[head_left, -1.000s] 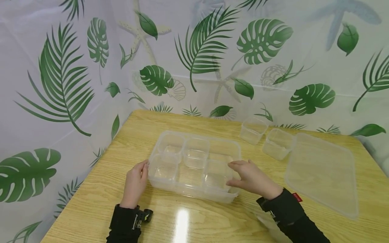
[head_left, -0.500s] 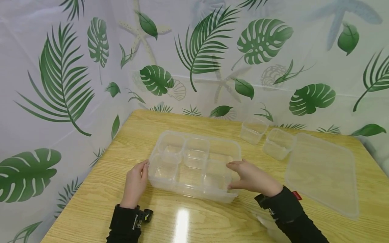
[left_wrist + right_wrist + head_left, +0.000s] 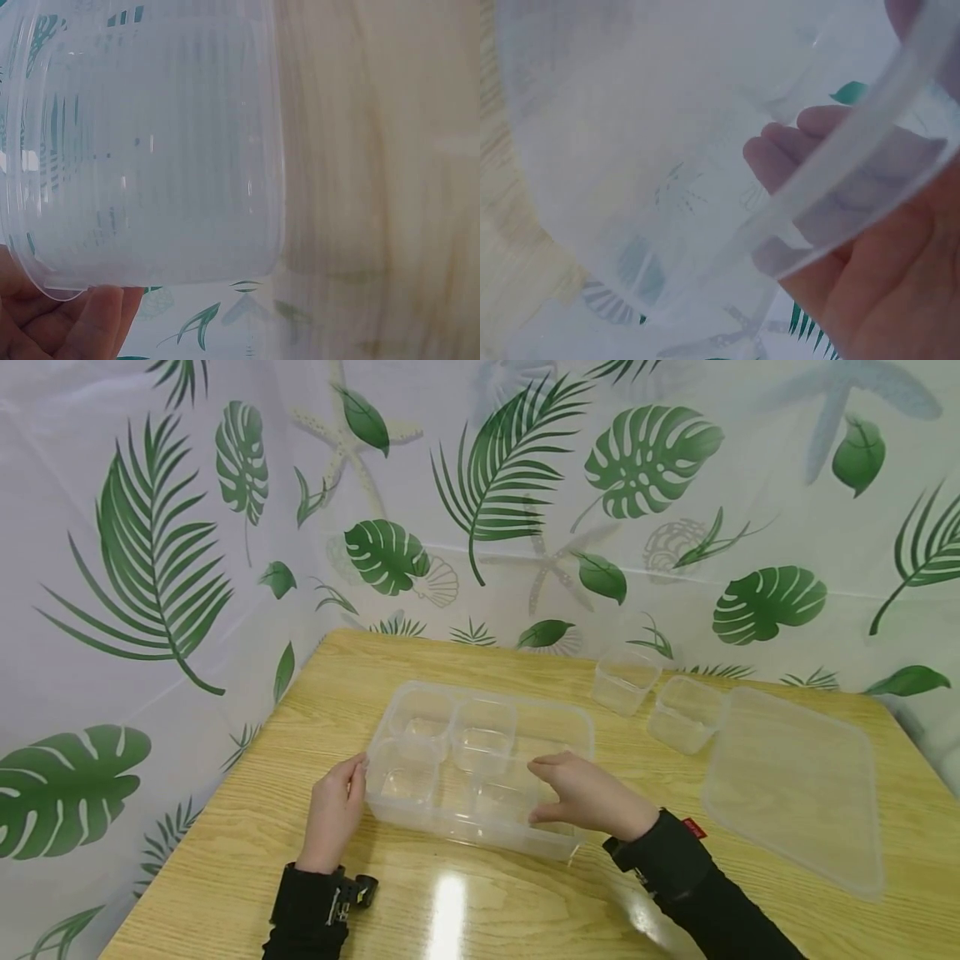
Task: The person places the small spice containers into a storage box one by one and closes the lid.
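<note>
A large clear plastic box sits on the table, with several small clear containers inside. My left hand pinches its rim at the left side; in the left wrist view, the thumb and fingers are at the lip of the box. My right hand reaches over the box's right side, thumb and fingers spread apart. Its fingertips are right at the right wall of the front-right small container. In the right wrist view, the fingers show extended behind the box's translucent wall.
Two more small clear containers, one at the back and another beside it, stand right of the box. A flat translucent lid lies on the wooden table at the right. A leaf-printed cloth hangs behind.
My right hand has moved left, and the front-right small container has slid left inside the box with it. The left hand and the box have stayed in place.
</note>
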`<state>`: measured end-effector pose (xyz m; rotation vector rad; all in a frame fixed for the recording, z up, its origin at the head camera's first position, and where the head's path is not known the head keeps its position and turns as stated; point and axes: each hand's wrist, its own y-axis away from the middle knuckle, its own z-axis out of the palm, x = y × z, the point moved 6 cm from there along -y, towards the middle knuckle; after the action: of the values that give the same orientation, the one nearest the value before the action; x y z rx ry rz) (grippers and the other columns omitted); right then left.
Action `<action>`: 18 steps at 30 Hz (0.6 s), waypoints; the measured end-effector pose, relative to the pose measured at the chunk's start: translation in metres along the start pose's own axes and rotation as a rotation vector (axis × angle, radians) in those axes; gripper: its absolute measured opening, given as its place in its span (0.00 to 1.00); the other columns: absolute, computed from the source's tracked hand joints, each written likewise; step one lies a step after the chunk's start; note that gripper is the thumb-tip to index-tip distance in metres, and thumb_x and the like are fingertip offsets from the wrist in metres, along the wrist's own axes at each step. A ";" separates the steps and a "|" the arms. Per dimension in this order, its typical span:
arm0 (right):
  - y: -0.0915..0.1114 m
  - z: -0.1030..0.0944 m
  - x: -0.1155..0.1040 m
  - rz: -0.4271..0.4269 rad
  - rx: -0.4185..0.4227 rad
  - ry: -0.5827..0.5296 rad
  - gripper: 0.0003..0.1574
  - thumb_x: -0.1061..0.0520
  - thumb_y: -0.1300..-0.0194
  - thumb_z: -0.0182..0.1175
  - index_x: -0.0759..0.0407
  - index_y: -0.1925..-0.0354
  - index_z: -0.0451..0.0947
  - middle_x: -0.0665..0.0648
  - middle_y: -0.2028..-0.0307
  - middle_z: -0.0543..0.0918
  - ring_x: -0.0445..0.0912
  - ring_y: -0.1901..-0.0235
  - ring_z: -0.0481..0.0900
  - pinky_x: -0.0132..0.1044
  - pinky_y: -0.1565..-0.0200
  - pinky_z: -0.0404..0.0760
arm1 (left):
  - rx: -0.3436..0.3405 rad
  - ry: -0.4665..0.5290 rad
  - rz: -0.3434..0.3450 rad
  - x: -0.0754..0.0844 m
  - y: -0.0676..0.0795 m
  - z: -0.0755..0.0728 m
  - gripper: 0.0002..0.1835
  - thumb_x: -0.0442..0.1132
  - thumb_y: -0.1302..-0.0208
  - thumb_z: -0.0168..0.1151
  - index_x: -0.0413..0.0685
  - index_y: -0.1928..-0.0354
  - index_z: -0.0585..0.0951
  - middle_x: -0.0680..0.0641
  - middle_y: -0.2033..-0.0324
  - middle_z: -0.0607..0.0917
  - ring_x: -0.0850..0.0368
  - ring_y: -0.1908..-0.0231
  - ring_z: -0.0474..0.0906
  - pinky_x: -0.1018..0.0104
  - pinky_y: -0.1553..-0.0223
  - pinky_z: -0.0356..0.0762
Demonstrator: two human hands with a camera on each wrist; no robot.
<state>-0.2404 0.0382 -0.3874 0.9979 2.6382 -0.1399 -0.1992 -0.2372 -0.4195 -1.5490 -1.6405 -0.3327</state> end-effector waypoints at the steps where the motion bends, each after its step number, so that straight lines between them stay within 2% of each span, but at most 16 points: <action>1: -0.002 0.001 -0.001 -0.005 -0.001 0.005 0.41 0.47 0.50 0.65 0.73 0.46 0.67 0.68 0.49 0.72 0.58 0.48 0.69 0.47 0.48 0.67 | 0.001 0.000 -0.001 0.000 0.000 0.000 0.15 0.32 0.35 0.47 0.28 0.51 0.74 0.32 0.56 0.77 0.42 0.56 0.75 0.52 0.59 0.74; 8: -0.013 0.004 -0.007 -0.036 -0.004 0.062 0.42 0.46 0.50 0.64 0.75 0.46 0.66 0.69 0.49 0.72 0.58 0.50 0.70 0.46 0.50 0.70 | -0.007 -0.001 -0.017 -0.002 -0.001 0.001 0.15 0.32 0.34 0.46 0.28 0.51 0.74 0.32 0.55 0.77 0.42 0.55 0.74 0.52 0.57 0.73; 13: -0.017 0.003 -0.010 -0.027 0.033 0.121 0.43 0.44 0.52 0.64 0.76 0.49 0.68 0.69 0.52 0.74 0.58 0.52 0.72 0.46 0.51 0.71 | -0.012 0.000 -0.016 -0.002 -0.001 0.002 0.16 0.33 0.34 0.46 0.28 0.50 0.73 0.33 0.55 0.77 0.42 0.55 0.74 0.52 0.58 0.73; 18: -0.020 0.004 -0.012 -0.033 0.041 0.110 0.41 0.44 0.50 0.64 0.76 0.49 0.70 0.68 0.54 0.75 0.57 0.54 0.73 0.45 0.53 0.72 | -0.005 0.005 -0.013 -0.002 0.000 0.001 0.16 0.33 0.34 0.46 0.28 0.50 0.74 0.33 0.55 0.77 0.43 0.56 0.75 0.52 0.58 0.74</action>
<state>-0.2441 0.0153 -0.3874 1.0030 2.7629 -0.1511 -0.2004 -0.2379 -0.4217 -1.5408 -1.6473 -0.3482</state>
